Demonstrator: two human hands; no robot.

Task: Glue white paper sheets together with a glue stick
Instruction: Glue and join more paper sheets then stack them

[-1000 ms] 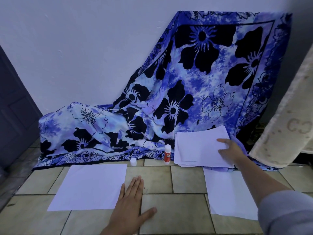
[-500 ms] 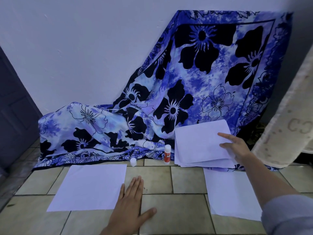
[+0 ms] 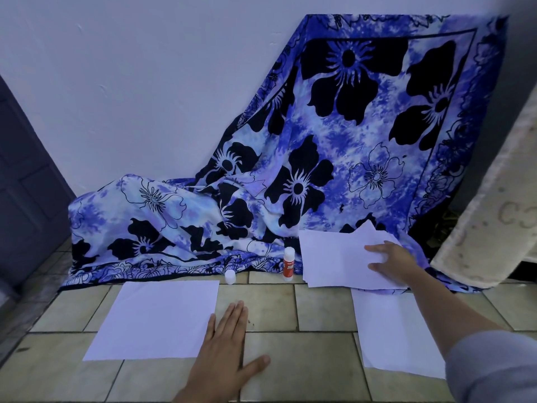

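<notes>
While left hand point(image 3: 226, 344) stays flat and open on the floor point(image 3: 319, 362), its outer edge touching the left sheet point(image 3: 157, 318), right hand point(image 3: 389, 261) has shifted on the stack point(image 3: 334, 257) against the cloth point(image 3: 319, 141). Top sheet, raised half a second ago, now lies skewed, one corner poking past the pile. Right fingers are spread on it, fairly straight. No curl or pinch shows; it reads as pressing or sliding. Glue stick point(image 3: 288, 264) stands uncapped just left of the stack, cap point(image 3: 229, 277) apart, near the left sheet. Right sheet point(image 3: 392, 330) lies under the forearm. Judgement: one sheet is being worked loose, and the glue is untouched for now.
</notes>
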